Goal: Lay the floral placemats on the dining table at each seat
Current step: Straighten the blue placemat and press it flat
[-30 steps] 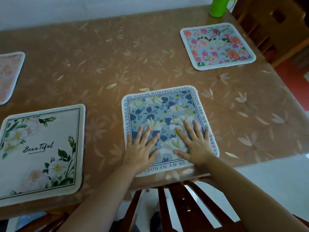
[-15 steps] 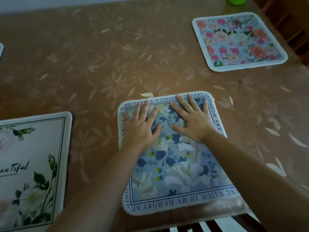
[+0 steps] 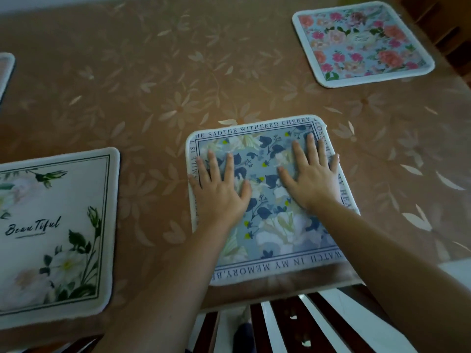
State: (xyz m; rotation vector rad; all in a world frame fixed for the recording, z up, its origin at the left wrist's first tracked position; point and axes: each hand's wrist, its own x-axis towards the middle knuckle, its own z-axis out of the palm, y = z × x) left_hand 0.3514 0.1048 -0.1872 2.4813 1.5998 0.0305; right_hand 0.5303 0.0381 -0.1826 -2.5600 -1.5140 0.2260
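Since the frame half a second ago, both hands have slid apart toward the side edges of the blue square fabric placemat with navy leaves and a printed text border (image 3: 270, 200). The left hand (image 3: 219, 192) lies flat near its left border and the right hand (image 3: 311, 179) near the right border, little finger reaching the rim. Both press palm-down with fingers spread wide, gripping nothing.

The mat lies on the brown floral-patterned tablecloth (image 3: 158, 80), its near edge right at the table's edge above a dark wooden slatted chair back (image 3: 300, 324). That is the risk, as I judge it: any pull toward the body while smoothing could drag the mat over the edge, and uneven pressure could leave it skewed.

Four placemats show: this blue one, a cream square mat with white flowers and "Beautiful" script (image 3: 53, 230) to its left, a pale blue mat with pink roses (image 3: 362, 44) far right, and the corner of a fourth mat (image 3: 6, 70) at the left margin.
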